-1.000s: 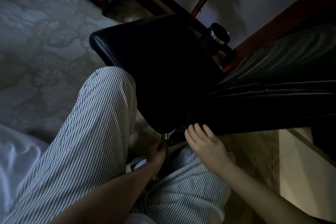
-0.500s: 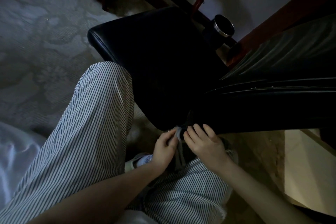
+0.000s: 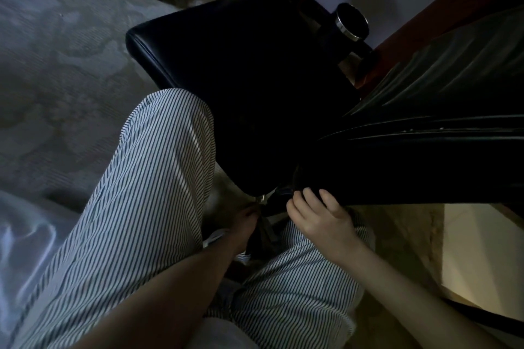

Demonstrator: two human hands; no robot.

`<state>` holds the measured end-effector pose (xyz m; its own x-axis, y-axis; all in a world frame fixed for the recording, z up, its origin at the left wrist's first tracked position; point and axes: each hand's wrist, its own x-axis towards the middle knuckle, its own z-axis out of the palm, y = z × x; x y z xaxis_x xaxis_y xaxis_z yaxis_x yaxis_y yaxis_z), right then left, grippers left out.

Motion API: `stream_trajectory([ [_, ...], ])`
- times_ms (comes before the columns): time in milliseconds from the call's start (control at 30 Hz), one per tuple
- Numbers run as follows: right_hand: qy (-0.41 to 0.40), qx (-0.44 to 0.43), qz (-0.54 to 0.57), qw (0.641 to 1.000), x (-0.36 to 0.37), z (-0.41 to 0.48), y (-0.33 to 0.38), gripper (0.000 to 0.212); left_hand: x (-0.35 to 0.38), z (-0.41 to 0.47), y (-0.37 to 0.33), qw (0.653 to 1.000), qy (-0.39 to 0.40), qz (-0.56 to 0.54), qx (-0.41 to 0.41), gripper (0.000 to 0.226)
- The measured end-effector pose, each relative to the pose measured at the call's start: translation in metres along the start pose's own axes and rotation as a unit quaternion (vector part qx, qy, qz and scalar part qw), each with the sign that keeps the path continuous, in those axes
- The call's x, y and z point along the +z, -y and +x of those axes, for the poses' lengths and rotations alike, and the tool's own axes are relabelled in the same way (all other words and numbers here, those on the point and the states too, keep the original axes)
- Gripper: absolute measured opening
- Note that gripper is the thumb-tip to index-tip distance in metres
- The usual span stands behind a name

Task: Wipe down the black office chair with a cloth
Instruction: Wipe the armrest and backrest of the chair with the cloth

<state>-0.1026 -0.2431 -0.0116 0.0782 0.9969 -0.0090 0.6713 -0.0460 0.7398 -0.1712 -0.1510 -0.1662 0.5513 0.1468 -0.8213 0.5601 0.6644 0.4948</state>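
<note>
Under the near corner of the chair [image 3: 241, 79] seat, the shadowed left hand [image 3: 244, 224] pinches the dark cloth [image 3: 262, 236] while the right hand [image 3: 320, 221] rests loose fingers on the backrest's lower edge, likely wiped next.

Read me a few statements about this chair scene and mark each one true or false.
1. The right hand is at the lower edge of the backrest. True.
2. The chair seat is white. False: it is black.
3. The person wears striped trousers. True.
4. The left hand lies flat on top of the seat. False: it is below the seat's near corner, in shadow.
</note>
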Motion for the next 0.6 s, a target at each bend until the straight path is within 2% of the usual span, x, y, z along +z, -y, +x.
stream_trajectory([
  [67,-0.005,-0.004,0.003,1.000,0.002,-0.002,0.000,0.058,0.003,-0.004,-0.001,0.999,0.003,-0.028,-0.026,0.026],
  [133,0.000,-0.010,0.005,1.000,0.003,-0.004,-0.001,0.057,0.005,-0.008,0.002,0.999,-0.002,-0.044,-0.019,0.028],
  [267,0.002,-0.028,-0.012,1.000,0.006,-0.007,-0.001,0.053,0.010,-0.017,-0.003,0.997,-0.019,-0.041,0.056,0.022],
  [467,0.012,-0.038,-0.005,0.999,0.006,-0.011,-0.004,0.054,0.012,-0.027,-0.016,0.993,0.021,0.004,0.116,0.020],
  [600,0.002,-0.065,-0.017,0.998,0.006,-0.011,-0.011,0.039,0.012,-0.038,-0.031,0.989,0.049,-0.010,0.137,0.011],
])
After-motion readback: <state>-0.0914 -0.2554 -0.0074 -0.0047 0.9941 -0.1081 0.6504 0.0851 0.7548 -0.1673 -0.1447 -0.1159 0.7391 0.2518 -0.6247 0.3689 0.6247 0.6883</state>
